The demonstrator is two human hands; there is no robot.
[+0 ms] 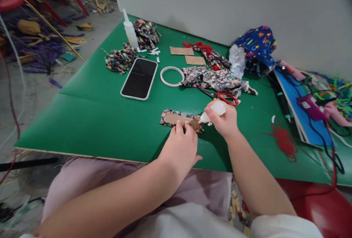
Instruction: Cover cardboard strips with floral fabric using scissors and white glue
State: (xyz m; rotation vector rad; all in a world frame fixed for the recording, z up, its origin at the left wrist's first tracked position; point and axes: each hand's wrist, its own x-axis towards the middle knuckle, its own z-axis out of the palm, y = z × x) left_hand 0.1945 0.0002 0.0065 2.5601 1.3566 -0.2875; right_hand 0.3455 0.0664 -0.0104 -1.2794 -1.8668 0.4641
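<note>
My right hand (pixel 227 119) is wrapped round a small white glue bottle (pixel 219 108), tipped with its nozzle down to the left. The nozzle tip is at the right end of a brown cardboard strip (pixel 172 118). This strip lies on a piece of dark floral fabric (pixel 164 121) whose edges show around it. With its fingertips resting on the strip's lower edge, my left hand (pixel 181 146) is open, the thumb held apart. Just beyond the right hand lie scissors (pixel 228 98) with red handles. Whether glue is coming out is too small to tell.
On the green table (pixel 90 121) are a phone (pixel 139 78), a white ring (pixel 162 78), floral fabric (pixel 214 78), cardboard pieces (pixel 181 51) and another white bottle (pixel 130 33). Red threads (pixel 284 141) and a blue folder (pixel 299 110) with cables lie right. A grey wall (pixel 206 7) stands behind.
</note>
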